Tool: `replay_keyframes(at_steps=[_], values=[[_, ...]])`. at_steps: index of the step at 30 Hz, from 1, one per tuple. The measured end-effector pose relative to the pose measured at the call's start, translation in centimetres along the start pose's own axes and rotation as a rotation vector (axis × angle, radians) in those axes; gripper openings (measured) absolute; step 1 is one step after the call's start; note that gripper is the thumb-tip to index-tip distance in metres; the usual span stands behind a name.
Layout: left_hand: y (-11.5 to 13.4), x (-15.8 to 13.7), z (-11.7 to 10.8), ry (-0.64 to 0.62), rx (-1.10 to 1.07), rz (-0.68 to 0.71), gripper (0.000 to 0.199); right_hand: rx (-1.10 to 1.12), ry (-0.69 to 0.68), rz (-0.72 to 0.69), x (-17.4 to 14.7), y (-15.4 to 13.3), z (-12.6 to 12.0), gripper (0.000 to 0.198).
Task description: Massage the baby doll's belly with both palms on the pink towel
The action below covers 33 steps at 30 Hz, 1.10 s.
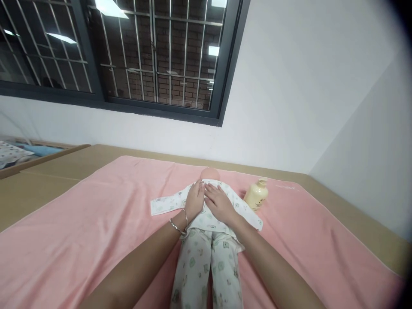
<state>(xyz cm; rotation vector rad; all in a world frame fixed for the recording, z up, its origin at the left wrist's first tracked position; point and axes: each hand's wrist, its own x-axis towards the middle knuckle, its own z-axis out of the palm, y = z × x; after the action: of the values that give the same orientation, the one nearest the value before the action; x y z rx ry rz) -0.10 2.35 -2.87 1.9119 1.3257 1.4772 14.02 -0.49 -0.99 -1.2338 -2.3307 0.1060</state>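
A baby doll lies on its back, with only the smooth, rounded top of its head (210, 174) showing. It wears a white long-sleeved top (206, 221) and matching white trousers (195, 262) with small green prints. My left hand (195, 199) rests flat on the left side of the chest, fingers stretched toward the neck. Beside it, my right hand (220, 201) lies flat on the chest too, its fingertips close to the left hand. Neither hand grips anything. Both sleeves spread outward, and the doll's own hands do not show.
A pink sheet (112, 206) with soft folds lies under the doll. A pale yellow pump bottle (256, 195) stands by the right sleeve. Behind are a tan ledge (106, 151), a white wall (273, 98) and a barred window (161, 56). Folded cloths (19, 152) lie at far left.
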Motion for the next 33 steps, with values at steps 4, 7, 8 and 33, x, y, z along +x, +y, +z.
replay_keyframes(at_steps=[4, 7, 8, 33], values=[[0.1, -0.1, 0.1, 0.012, -0.003, -0.009, 0.049, -0.002, 0.066, 0.221, 0.5, 2.0, -0.2, 0.054], [0.0, -0.1, 0.1, 0.024, -0.013, -0.002, 0.049, -0.092, 0.093, 0.312, 0.1, 1.0, 0.3, 0.059], [-0.1, -0.1, 0.1, 0.03, -0.018, 0.0, 0.049, -0.115, 0.089, 0.312, -0.2, 0.3, 0.4, 0.059], [-1.2, 0.6, 0.8, -0.071, 0.396, 0.061, 0.04, -0.028, 0.095, 0.361, -0.5, 2.1, 0.7, 0.06]])
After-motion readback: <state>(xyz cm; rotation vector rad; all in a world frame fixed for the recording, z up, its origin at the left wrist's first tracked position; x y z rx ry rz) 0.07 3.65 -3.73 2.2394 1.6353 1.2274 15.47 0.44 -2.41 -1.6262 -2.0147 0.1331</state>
